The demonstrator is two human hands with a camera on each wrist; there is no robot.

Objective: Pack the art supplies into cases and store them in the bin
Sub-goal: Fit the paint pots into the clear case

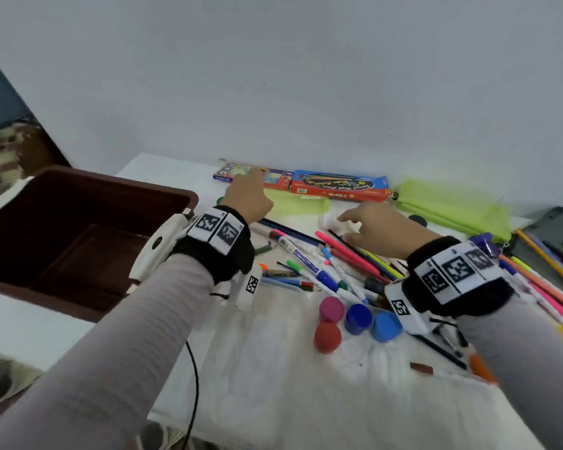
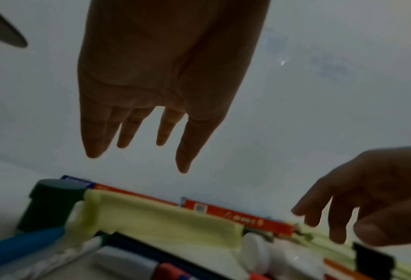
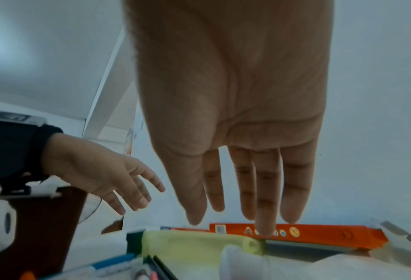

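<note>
Barely begun. Left hand and right hand both hover empty, fingers straight, over the tabletop. Pens and paint pots lie loose beneath the wrists. Green pouch lies between the hands, boxes just beyond. Bin, left of the left hand, holds nothing visible. All packing remains.

Looks like a room in a home. White tabletop by a plain wall, w/ pens & paint pots all over. Checked blanket at left edge, brown bin beside it.
</note>
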